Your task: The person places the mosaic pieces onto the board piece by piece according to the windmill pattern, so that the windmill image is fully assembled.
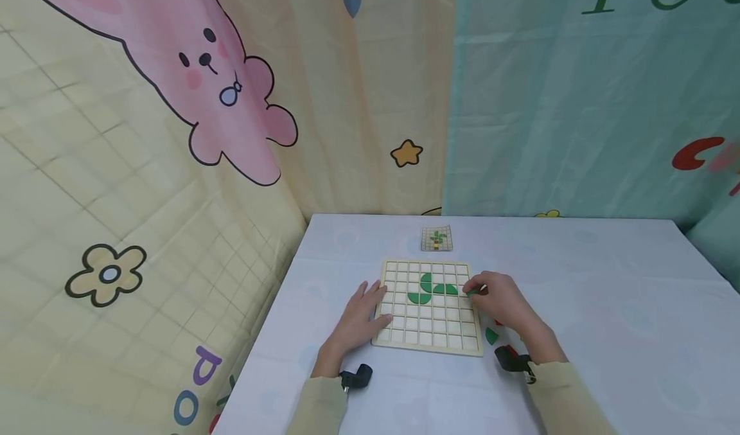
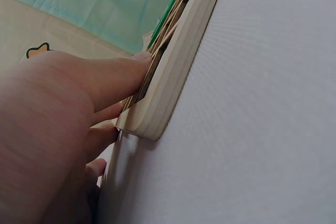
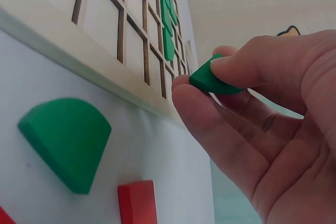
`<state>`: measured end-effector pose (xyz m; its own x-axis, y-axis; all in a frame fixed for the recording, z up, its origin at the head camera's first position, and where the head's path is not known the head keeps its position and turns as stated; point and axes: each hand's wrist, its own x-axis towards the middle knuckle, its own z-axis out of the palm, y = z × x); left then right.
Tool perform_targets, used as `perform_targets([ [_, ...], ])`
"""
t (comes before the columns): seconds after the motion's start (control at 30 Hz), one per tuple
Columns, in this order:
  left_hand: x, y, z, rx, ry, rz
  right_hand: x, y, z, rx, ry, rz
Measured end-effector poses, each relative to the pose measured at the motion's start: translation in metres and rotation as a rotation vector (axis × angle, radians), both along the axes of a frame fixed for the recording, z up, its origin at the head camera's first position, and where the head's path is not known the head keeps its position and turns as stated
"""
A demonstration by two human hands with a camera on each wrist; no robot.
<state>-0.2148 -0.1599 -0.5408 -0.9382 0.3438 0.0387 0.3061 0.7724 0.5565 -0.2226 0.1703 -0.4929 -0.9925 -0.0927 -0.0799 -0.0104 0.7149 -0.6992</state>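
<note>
Pinching a green piece (image 3: 209, 81) beside the grid board (image 1: 428, 350)

I'm watching from afar, starting at the left, where the left hand (image 1: 358, 319) is resting with its fingers spread along the board's left edge; the thumb is lying over the rim, and the hand isn't clasping anything. The board is lying flat on the white table (image 1: 607, 293); I'm judging it stiff and fairly light, so touching the rim is probably enough for steadying it. Green shapes (image 1: 446, 289) are sitting in cells around its upper middle. Just past the far edge, a small patterned card (image 1: 436, 238) is lying on the table.

Looking further right, I'm seeing the right hand (image 1: 500, 297) gripping the piece between thumb and fingertips at the board's right edge; I'm not managing to tell whether the piece is touching the rim. I'm reading it as light, hard and unlikely to break, its smooth faces perhaps slipping under a loose pinch. I'm favouring the broad flat faces for taking hold; the pointed corner is offering less grip. Nearer the person, a loose green quarter-round (image 3: 68, 142) is lying near a red block (image 3: 137, 203), both off the board.
</note>
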Motion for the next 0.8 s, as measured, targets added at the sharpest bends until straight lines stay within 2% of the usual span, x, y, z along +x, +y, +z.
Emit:
perform_targets([
  [0.3, -0.001, 0.0, -0.001, 0.006, 0.0, 0.004, -0.006, -0.009, -0.004, 0.002, 0.046, 0.061],
  [0.8, -0.001, 0.0, 0.0, 0.006, -0.002, -0.008, -0.014, -0.026, -0.008, -0.017, 0.052, 0.077],
])
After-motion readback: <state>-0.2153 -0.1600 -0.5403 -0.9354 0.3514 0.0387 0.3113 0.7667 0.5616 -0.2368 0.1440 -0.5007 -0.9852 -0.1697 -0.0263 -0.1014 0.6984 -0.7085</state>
